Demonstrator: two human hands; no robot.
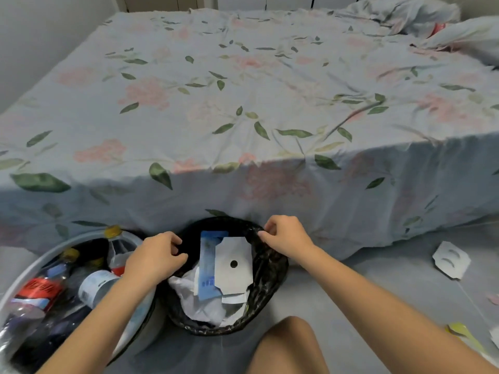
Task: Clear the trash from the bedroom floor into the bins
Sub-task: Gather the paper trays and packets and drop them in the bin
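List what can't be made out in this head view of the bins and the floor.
- Bottom of the black-lined bin: buried under the papers.
- White bin: cut off by the left edge; the left hand and forearm cover part of its bottles.
- Yellow scrap: cropped at the right edge, blurred.
- Print on the white card on the floor: too small.
- Right hand: pinches the liner rim.

This is a bedroom in a home. A wide bed covered by a pale blue cotton sheet printed with pink flowers and green leaves (243, 98) fills most of the frame, with a rumpled quilt in the same pale fabric (399, 14) bunched at the upper right. Pale grey floor (364, 287) runs along the bottom, where a black-lined round waste bin (270, 279) stands against the bed's edge.
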